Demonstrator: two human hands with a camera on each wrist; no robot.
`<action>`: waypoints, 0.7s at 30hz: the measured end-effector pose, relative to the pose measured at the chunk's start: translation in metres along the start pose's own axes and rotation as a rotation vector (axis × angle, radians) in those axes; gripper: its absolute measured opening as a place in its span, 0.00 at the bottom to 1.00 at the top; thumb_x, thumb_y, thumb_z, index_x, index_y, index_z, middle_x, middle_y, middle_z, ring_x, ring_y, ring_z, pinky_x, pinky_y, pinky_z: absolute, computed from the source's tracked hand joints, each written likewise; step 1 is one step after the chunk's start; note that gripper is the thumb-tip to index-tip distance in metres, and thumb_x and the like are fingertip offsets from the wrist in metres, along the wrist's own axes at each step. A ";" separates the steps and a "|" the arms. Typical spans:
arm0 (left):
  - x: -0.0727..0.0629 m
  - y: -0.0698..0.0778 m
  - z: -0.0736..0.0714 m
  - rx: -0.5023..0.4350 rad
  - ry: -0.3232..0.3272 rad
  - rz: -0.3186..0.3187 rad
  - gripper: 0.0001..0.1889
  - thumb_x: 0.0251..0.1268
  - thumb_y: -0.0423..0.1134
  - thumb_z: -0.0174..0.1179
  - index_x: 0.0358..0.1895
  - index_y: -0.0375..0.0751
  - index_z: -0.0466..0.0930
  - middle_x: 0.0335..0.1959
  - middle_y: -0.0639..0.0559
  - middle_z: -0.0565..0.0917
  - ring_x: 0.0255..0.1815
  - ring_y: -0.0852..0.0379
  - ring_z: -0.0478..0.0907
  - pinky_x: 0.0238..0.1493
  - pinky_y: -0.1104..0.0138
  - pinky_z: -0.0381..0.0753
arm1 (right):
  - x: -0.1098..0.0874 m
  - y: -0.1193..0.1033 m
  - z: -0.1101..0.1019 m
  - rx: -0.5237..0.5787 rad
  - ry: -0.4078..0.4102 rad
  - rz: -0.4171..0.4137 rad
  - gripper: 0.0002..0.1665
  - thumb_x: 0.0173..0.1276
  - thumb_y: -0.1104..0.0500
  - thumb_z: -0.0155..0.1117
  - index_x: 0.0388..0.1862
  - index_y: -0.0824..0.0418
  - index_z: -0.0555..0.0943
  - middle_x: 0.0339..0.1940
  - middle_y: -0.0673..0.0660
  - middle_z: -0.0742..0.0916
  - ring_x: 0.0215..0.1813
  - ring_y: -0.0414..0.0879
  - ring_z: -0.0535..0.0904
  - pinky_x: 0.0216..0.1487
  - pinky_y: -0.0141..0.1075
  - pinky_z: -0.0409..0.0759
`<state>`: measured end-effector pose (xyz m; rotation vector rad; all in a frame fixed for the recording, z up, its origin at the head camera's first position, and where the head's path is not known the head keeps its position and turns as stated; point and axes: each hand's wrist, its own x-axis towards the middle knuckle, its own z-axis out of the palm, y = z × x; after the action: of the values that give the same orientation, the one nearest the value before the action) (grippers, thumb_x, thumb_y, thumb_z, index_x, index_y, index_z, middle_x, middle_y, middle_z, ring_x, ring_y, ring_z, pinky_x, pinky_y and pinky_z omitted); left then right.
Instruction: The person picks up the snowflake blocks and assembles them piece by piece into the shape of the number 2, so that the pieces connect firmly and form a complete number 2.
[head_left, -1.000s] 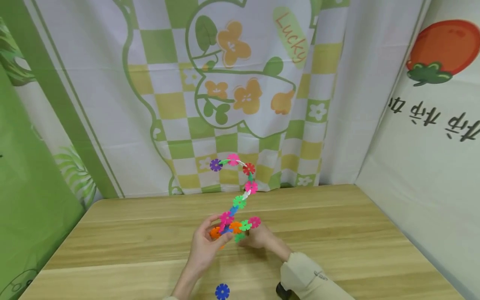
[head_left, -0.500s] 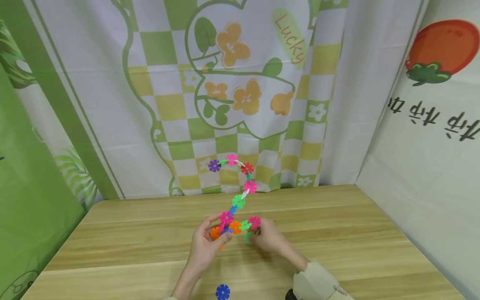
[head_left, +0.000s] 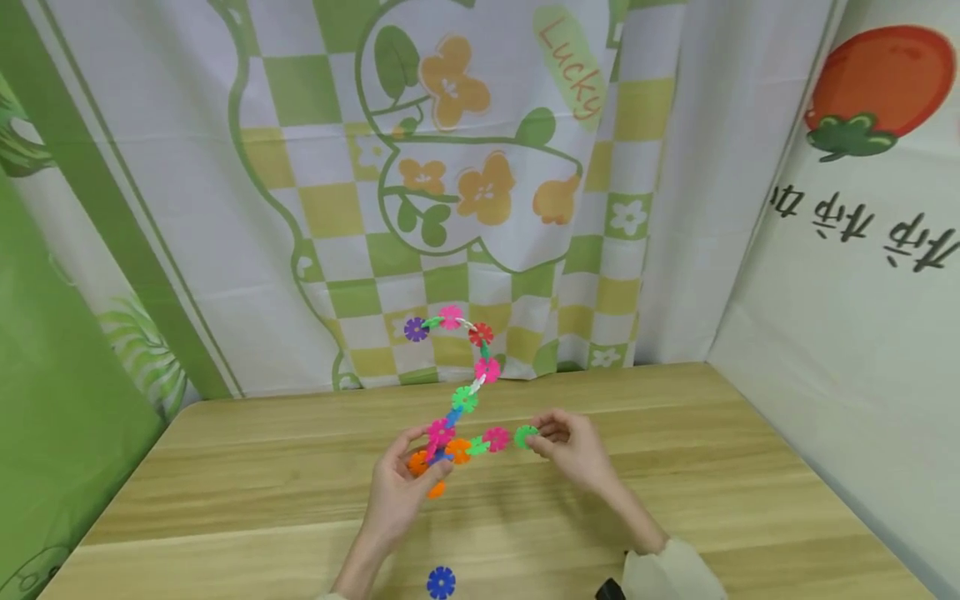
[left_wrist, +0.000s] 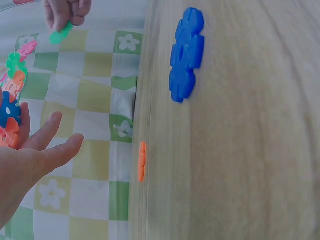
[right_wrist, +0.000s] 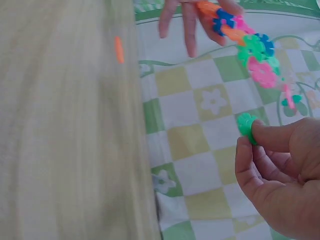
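My left hand (head_left: 397, 493) grips a chain of interlocked plastic snowflake discs (head_left: 465, 400) near its lower bend, thumb in front. From there one arm curves up to a purple disc (head_left: 416, 329); a shorter arm runs right to a pink disc (head_left: 496, 439). Just beyond that pink disc, my right hand (head_left: 581, 457) pinches a single green snowflake disc (head_left: 526, 437) between thumb and fingers. A small gap separates the two discs. In the right wrist view the green disc (right_wrist: 246, 127) shows clear of the chain (right_wrist: 261, 71).
On the wooden table (head_left: 247, 475), a loose blue snowflake disc (head_left: 441, 582) lies near the front edge. An orange disc (left_wrist: 142, 161) lies on the tabletop beyond it in the left wrist view. A patterned curtain (head_left: 525, 325) hangs behind the table.
My right hand has moved right and slightly up from behind the chain's short arm, bringing the green disc out past the pink end. My left hand keeps its hold; the head view has shifted slightly.
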<state>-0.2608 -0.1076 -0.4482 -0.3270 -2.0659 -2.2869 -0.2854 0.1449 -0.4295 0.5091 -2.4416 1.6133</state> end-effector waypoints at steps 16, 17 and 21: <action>-0.001 -0.001 0.001 -0.010 0.003 -0.023 0.27 0.58 0.24 0.63 0.62 0.36 0.69 0.50 0.34 0.80 0.36 0.58 0.81 0.27 0.74 0.77 | 0.001 -0.006 -0.002 -0.054 -0.019 -0.121 0.06 0.56 0.70 0.70 0.31 0.63 0.83 0.29 0.55 0.86 0.33 0.42 0.82 0.34 0.31 0.83; -0.001 -0.001 0.001 -0.006 0.003 -0.025 0.27 0.58 0.24 0.63 0.62 0.36 0.70 0.49 0.34 0.80 0.32 0.60 0.80 0.23 0.76 0.74 | 0.001 -0.006 -0.002 -0.056 -0.017 -0.127 0.06 0.56 0.71 0.71 0.31 0.63 0.83 0.29 0.56 0.86 0.33 0.42 0.82 0.34 0.31 0.83; 0.000 -0.003 0.002 0.015 0.001 -0.012 0.26 0.58 0.26 0.64 0.61 0.36 0.70 0.46 0.36 0.81 0.15 0.67 0.65 0.15 0.78 0.62 | 0.000 -0.004 -0.001 -0.067 -0.010 -0.158 0.06 0.55 0.72 0.71 0.31 0.65 0.83 0.30 0.59 0.87 0.32 0.46 0.83 0.33 0.32 0.84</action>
<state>-0.2611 -0.1052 -0.4508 -0.3134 -2.0894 -2.2760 -0.2844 0.1444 -0.4253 0.6820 -2.3856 1.4649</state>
